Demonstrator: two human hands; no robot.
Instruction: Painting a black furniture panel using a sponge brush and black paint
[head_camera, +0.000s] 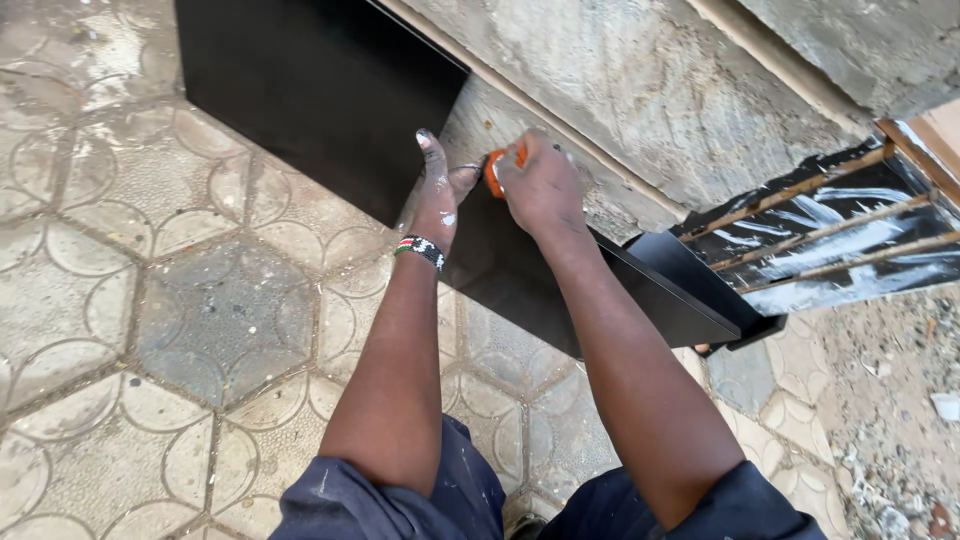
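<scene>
We see a long black metal panel (520, 285) leaning against the rough concrete wall (640, 110), its long axis running from the upper left down toward the lower right, its lower edge on the paved ground. Its face is flat, matte and dark, and at the right end it folds into a shallow lip. Against the wall just above the panel's top edge, our right hand (542, 188) is clenched around a small orange-handled tool (496, 170); only a bit of orange and a dark tip show between the fingers, so we cannot tell what kind of tool it is. Our left hand (436, 195), just left of the tool, rests on the panel's top edge with fingers extended and thumb spread toward the tool, gripping nothing; it is speckled with pale dust and wears a beaded wristband (420, 250). To the right of the panel lies a black frame with glossy streaked panes (830, 240). Below the panel spread patterned hexagonal paving tiles (190, 310).
</scene>
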